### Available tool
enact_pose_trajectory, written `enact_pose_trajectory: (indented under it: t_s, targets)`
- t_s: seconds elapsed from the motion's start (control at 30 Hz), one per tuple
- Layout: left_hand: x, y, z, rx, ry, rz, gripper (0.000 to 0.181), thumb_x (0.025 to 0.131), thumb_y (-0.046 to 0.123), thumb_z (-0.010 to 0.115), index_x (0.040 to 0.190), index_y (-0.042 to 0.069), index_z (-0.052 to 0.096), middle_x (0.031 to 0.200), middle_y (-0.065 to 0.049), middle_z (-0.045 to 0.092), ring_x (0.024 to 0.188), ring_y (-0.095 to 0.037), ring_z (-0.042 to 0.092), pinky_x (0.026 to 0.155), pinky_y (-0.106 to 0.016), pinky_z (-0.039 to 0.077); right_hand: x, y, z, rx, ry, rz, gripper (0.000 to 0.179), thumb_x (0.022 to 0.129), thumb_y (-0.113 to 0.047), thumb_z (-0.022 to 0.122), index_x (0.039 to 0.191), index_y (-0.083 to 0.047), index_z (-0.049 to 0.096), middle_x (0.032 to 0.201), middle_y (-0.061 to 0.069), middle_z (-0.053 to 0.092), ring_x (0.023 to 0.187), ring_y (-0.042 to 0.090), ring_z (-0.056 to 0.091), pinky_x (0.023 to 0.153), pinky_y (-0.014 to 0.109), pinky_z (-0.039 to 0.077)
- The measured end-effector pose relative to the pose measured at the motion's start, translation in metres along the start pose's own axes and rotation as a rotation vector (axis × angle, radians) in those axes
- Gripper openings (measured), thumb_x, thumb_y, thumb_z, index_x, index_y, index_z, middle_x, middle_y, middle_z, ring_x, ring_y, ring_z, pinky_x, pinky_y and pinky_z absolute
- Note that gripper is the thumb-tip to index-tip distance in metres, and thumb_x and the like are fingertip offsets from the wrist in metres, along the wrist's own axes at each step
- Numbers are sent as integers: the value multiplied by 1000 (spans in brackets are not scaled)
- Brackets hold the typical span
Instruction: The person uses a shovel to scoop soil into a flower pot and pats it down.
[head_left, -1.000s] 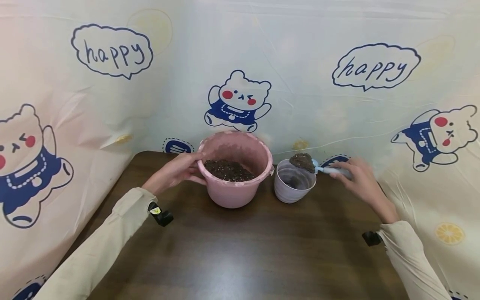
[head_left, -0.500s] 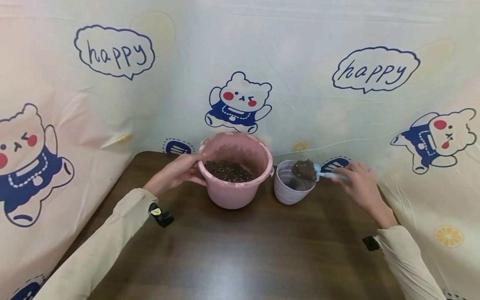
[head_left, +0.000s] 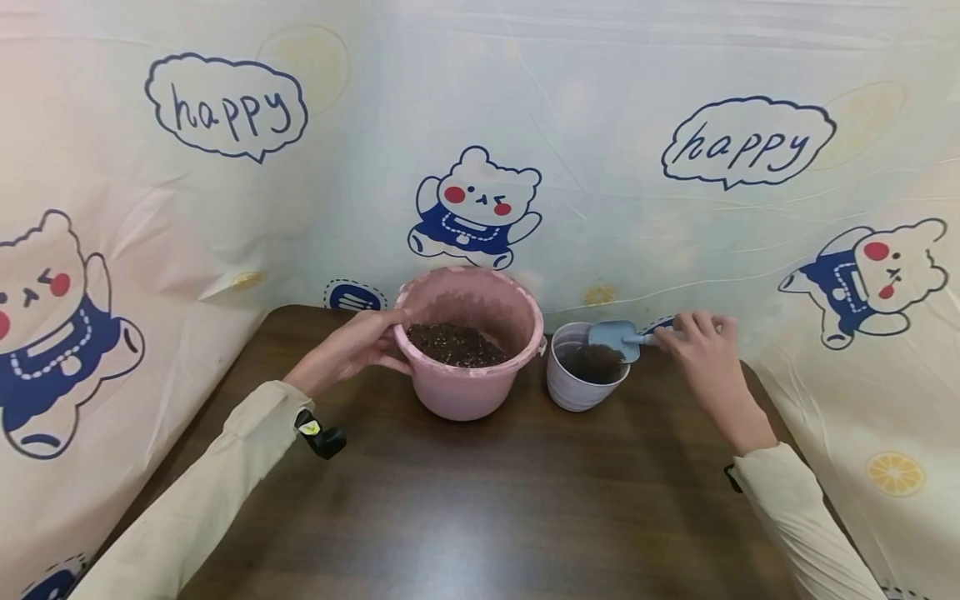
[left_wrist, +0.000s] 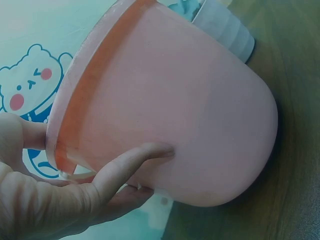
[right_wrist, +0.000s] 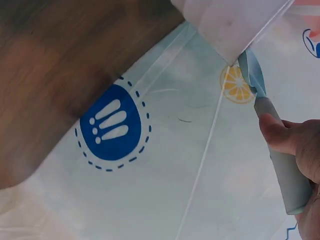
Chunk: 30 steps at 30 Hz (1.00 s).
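Observation:
A pink bucket (head_left: 468, 392) stands on the table with dark soil (head_left: 457, 343) inside. My left hand (head_left: 348, 352) grips its left rim; in the left wrist view, fingers (left_wrist: 130, 160) lie along the outer wall. Right of the bucket is a smaller whitish plant pot (head_left: 581, 392). A light-blue trowel (head_left: 615, 333) is tipped over that pot's right rim, its blade turned down and soil dropping off it into the pot. My right hand (head_left: 701, 350) holds the trowel by its grey handle (right_wrist: 282, 160). The pot's bottom is mostly hidden by the falling soil.
The brown wooden table (head_left: 450, 508) extends toward me in front of both containers. A printed cloth (head_left: 600, 167) with bears and "happy" bubbles hangs close behind them and along both sides. The bucket and pot stand close together near the table's back edge.
My right hand has turned the trowel over; its heaped soil has slid off into the pot. The left hand and the bucket have stayed in place.

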<state>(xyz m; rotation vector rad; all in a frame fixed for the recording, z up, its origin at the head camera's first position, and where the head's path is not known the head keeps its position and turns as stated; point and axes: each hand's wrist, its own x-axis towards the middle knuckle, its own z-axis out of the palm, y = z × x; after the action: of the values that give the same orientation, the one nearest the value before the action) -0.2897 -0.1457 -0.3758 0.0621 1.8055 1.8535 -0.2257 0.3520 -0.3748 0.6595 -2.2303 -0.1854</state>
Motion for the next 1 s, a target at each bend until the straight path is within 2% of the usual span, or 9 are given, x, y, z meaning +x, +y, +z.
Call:
enact_pose_trajectory:
  t_s: [0.17,0.3,0.4,0.6,0.77,1.0]
  targets:
    - [-1,0,0,-4,-1,0,60,112,21,39,161,-9,22,164,-31,32,147,-49,40,93,-51,63,3,-1,-3,-51,-15,-15,16,93,10,63,101,-2,70,94,21,55,93,43,48,80,64,38]
    - [0,1,1,-12,-3,7,59,113,21,39,161,-10,22,163,-31,32,147,-49,40,92,-49,64,9,-2,-5,-67,-21,13,19,98,13,57,102,-2,67,97,21,55,93,43,47,82,65,38]
    - [1,1,1,-10,-1,13,59,113,21,39,161,-9,22,163,-31,32,147,-49,40,91,-48,65,15,-2,-6,-66,6,44,20,99,14,54,102,-2,64,96,21,55,92,43,47,81,66,37]
    - [3,-1,2,3,-12,15,62,113,23,38,163,-8,19,165,-31,28,148,-49,39,92,-48,65,32,-5,-7,-44,130,88,12,92,2,73,101,-4,69,95,20,60,89,44,51,77,66,38]
    - [4,-1,1,-10,-3,11,60,113,21,39,161,-9,21,164,-31,28,148,-50,39,91,-47,65,54,-15,-9,17,192,102,8,94,-6,75,102,-5,74,96,19,65,90,46,54,76,67,39]
    - [6,0,3,-8,-2,9,62,113,22,39,162,-9,18,166,-31,26,150,-49,35,93,-50,64,83,-42,-20,85,174,83,9,97,-8,72,105,-5,76,98,19,66,93,47,55,79,67,38]
